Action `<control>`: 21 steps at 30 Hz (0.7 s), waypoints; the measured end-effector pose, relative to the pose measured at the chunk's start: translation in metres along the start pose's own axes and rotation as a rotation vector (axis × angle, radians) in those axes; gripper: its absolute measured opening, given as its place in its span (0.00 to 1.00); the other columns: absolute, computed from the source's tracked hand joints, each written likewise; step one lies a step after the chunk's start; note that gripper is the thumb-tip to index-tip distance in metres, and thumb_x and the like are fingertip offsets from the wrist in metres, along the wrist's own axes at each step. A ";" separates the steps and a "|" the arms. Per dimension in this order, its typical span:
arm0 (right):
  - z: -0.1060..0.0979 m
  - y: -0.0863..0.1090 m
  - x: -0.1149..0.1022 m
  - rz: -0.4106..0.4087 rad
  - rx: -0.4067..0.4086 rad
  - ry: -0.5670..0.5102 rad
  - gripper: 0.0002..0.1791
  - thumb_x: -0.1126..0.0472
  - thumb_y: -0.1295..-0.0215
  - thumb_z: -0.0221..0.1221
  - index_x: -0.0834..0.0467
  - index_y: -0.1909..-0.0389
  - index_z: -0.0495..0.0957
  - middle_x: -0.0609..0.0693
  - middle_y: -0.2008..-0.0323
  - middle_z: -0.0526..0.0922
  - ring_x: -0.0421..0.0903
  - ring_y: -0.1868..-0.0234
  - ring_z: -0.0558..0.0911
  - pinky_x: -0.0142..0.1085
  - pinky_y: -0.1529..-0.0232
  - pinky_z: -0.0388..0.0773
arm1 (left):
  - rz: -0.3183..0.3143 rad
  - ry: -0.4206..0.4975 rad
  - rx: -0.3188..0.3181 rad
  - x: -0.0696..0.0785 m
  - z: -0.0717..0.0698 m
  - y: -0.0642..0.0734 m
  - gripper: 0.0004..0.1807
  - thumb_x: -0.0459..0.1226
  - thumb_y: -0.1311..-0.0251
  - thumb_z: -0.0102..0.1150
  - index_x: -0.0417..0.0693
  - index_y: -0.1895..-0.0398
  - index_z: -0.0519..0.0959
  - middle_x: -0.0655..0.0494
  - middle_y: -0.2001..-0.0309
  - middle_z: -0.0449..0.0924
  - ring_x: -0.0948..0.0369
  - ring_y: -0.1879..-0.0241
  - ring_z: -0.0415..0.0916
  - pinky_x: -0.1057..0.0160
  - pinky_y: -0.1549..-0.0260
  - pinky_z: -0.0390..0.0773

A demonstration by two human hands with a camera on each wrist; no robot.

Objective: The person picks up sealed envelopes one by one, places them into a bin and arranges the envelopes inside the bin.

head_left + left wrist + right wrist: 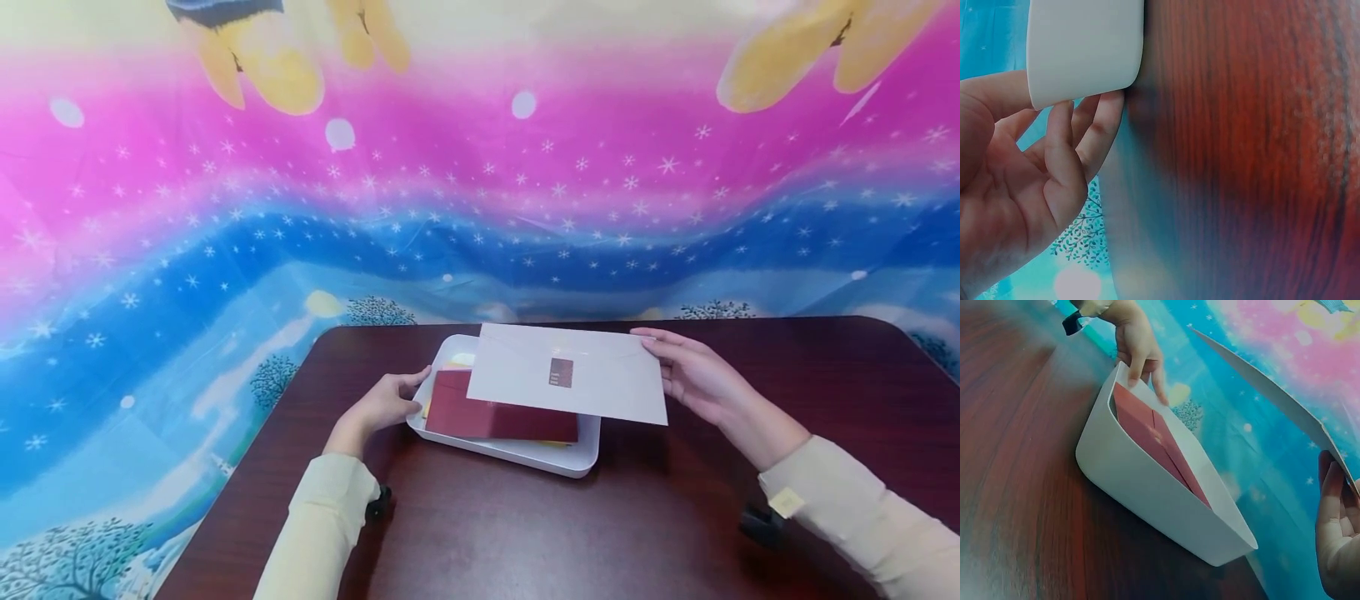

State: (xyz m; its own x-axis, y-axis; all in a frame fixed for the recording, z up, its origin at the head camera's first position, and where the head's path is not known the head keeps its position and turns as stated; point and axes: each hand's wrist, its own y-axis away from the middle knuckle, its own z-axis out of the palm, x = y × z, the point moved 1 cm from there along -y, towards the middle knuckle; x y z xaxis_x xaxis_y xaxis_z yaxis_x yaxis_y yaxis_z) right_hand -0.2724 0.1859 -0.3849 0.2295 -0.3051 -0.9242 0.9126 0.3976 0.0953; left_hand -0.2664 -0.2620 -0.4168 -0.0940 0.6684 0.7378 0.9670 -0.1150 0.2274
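Observation:
My left hand grips the left end of a white tray, thumb over the rim and fingers against the outer wall. Inside the tray lies a dark red envelope with a flap line and a small gold mark, seen in the right wrist view. Yellow and pale paper edges peek out from beneath it. Above the tray's right part, my right hand pinches a white envelope by its right edge. This envelope bears a small brown square print and hangs partly over the red one, apart from it.
The tray stands on a dark red-brown wooden table with rounded corners. Behind the table hangs a pink and blue cloth with snowflakes and trees. Dark wrist straps show under both cream sleeves.

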 end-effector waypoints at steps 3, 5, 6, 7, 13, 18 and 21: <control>0.005 -0.005 0.005 -0.001 -0.019 -0.007 0.18 0.63 0.19 0.48 0.44 0.56 0.87 0.44 0.58 0.87 0.40 0.60 0.85 0.34 0.58 0.81 | 0.019 0.004 -0.012 0.000 0.001 0.000 0.37 0.24 0.37 0.57 0.48 0.23 0.65 0.35 0.35 0.75 0.50 0.45 0.75 0.59 0.52 0.80; 0.009 -0.009 0.008 -0.002 -0.024 -0.005 0.18 0.63 0.19 0.48 0.44 0.56 0.86 0.44 0.58 0.87 0.40 0.59 0.85 0.34 0.58 0.81 | 0.029 0.013 -0.018 0.000 0.001 -0.001 0.38 0.23 0.37 0.56 0.46 0.23 0.64 0.34 0.35 0.75 0.51 0.46 0.76 0.60 0.55 0.79; 0.011 -0.011 0.010 -0.004 -0.025 0.000 0.17 0.63 0.19 0.48 0.44 0.56 0.86 0.44 0.58 0.87 0.40 0.59 0.85 0.34 0.57 0.81 | 0.033 0.016 -0.018 0.001 0.001 -0.001 0.38 0.23 0.37 0.56 0.46 0.23 0.64 0.34 0.35 0.75 0.51 0.46 0.76 0.61 0.56 0.79; 0.013 -0.013 0.011 -0.001 -0.025 0.006 0.16 0.62 0.19 0.49 0.45 0.55 0.86 0.44 0.57 0.87 0.40 0.58 0.85 0.34 0.57 0.81 | 0.036 0.015 -0.016 0.001 0.000 -0.001 0.38 0.23 0.37 0.56 0.46 0.23 0.64 0.34 0.35 0.75 0.51 0.46 0.76 0.61 0.56 0.79; 0.024 -0.024 0.020 0.009 -0.029 0.038 0.14 0.61 0.19 0.48 0.46 0.53 0.83 0.44 0.57 0.87 0.39 0.58 0.84 0.33 0.56 0.81 | 0.031 0.019 -0.009 0.000 0.000 0.000 0.37 0.23 0.37 0.57 0.47 0.23 0.65 0.35 0.35 0.75 0.50 0.46 0.75 0.60 0.57 0.79; 0.032 -0.029 0.024 0.009 -0.059 0.082 0.13 0.61 0.18 0.47 0.48 0.50 0.82 0.44 0.56 0.87 0.40 0.57 0.84 0.34 0.54 0.81 | 0.034 0.009 -0.008 0.000 0.002 0.000 0.37 0.24 0.37 0.58 0.48 0.23 0.65 0.35 0.34 0.74 0.49 0.43 0.75 0.59 0.55 0.80; 0.037 -0.032 0.025 0.014 -0.074 0.113 0.14 0.60 0.18 0.48 0.53 0.43 0.80 0.45 0.55 0.87 0.40 0.56 0.84 0.34 0.53 0.81 | 0.033 0.010 0.002 0.000 0.001 0.000 0.37 0.24 0.37 0.58 0.48 0.23 0.65 0.36 0.34 0.74 0.49 0.42 0.74 0.58 0.54 0.80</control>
State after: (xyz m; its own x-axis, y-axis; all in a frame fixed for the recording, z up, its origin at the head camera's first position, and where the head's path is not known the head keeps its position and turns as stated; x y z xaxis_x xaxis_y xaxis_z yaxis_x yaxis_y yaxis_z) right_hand -0.2837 0.1335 -0.3973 0.1987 -0.2018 -0.9591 0.8814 0.4648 0.0848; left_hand -0.2658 -0.2615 -0.4175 -0.0648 0.6570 0.7511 0.9701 -0.1348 0.2017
